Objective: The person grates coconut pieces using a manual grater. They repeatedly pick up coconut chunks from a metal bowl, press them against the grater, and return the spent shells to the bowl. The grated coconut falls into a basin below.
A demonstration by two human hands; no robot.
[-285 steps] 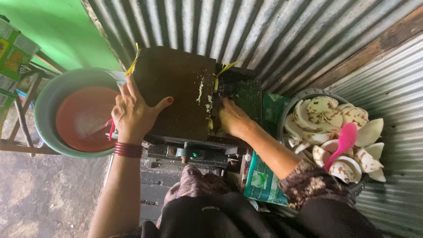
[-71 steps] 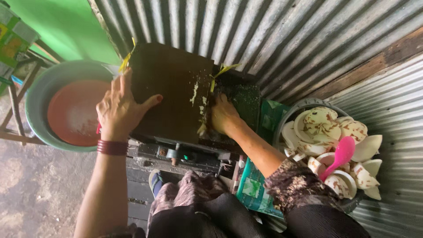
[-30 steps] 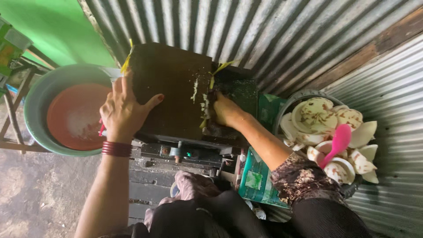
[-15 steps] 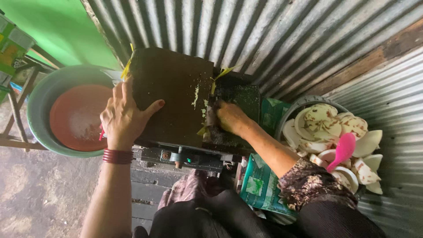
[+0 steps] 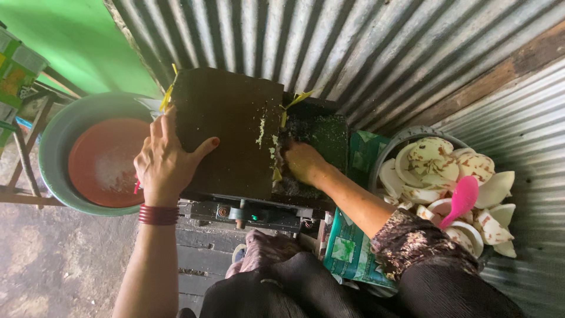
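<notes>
Left hand flat, fingers spread, palm pressed on the left edge of a dark box-shaped machine cover; thumb reaches onto its top face. Red bangles at the wrist. Nothing gripped.

Right hand pushed against the right side of the cover, into a dark opening flecked with pale shreds. Fingers curled inward; whether they clamp anything cannot be told. Pale gratings smeared along the cover's right edge.

Left of the cover: grey-green basin holding a reddish bowl with white gratings.

Right of the opening: round tub heaped with broken white coconut pieces, a pink scoop lying on them.

Below the right forearm: green printed packet, rectangular, flat. Far left edge: green-yellow printed carton on a wooden frame.

Corrugated metal sheet behind; green wall upper left.
</notes>
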